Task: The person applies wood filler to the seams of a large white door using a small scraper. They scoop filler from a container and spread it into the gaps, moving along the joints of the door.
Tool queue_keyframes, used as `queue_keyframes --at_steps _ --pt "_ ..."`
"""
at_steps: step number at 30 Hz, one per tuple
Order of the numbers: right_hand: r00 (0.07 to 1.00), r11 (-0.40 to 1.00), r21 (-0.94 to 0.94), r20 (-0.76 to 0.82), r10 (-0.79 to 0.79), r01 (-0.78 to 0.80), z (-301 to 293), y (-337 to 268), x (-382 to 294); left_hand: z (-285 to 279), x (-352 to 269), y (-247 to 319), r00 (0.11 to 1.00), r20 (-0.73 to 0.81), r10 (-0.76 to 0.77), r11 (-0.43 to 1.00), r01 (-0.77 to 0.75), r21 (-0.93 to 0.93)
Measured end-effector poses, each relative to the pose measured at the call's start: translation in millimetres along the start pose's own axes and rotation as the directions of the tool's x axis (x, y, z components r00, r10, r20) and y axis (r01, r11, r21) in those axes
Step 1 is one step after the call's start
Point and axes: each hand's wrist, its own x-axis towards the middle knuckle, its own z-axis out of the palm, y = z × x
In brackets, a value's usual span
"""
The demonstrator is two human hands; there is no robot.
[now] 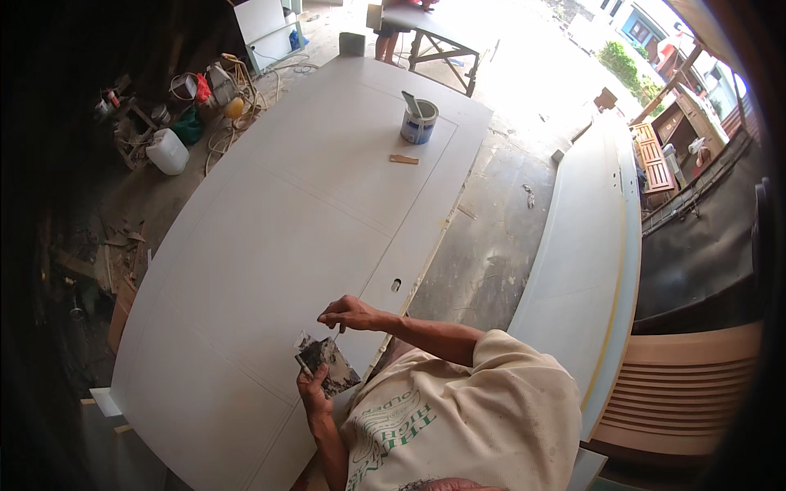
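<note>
A large white door panel [264, 245] with grooved lines lies before me. My left hand [315, 390] holds a dark, putty-smeared plate [334, 365], with its thumb on top. A thin handle-like piece and a pale, clear-looking scrap or blade stick out at the plate's upper left. Just above the plate, my right hand [350, 313] hovers with bent fingers; whether it pinches anything small cannot be seen. Farther up the panel stand an open paint can [417, 126] with a flat tool in it and, below that, a small brown wooden piece [404, 159]. An oblong hole [396, 285] pierces the panel near its right edge.
Another long pale panel [565, 264] lies to the right, beyond a strip of concrete floor [491, 245]. Louvred wooden panels [675, 393] are at lower right. At left are a white jerrycan [167, 151], hoses and scraps. A person stands by a table [445, 46] at the top.
</note>
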Motion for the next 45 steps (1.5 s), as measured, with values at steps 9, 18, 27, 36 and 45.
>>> queue_keyframes --at_steps 9,18,27,36,45 --pt "0.589 0.723 -0.638 -0.701 -0.401 -0.267 -330.8 20.7 47.3 57.0 10.0 -24.8 0.98 -0.198 0.031 0.999 -0.035 -0.017" --pt "0.628 0.539 -0.8 -0.566 -0.535 -0.262 -439.5 31.2 70.8 142.5 29.6 -51.5 0.955 -0.273 0.114 0.985 -0.146 -0.097" --pt "0.662 0.483 -0.868 -0.427 -0.616 -0.111 -482.2 43.7 78.2 200.6 55.9 -54.5 0.964 -0.248 0.097 0.993 -0.11 -0.04" --pt "0.406 0.761 -0.636 -0.667 -0.625 0.128 -391.1 6.0 -8.4 203.3 93.9 -61.2 0.988 -0.142 0.057 0.996 -0.047 0.078" --pt "-0.531 0.805 -0.548 -0.763 -0.369 0.227 -418.5 1.9 -262.8 236.9 113.7 -53.6 0.983 0.137 -0.125 0.975 0.097 0.198"
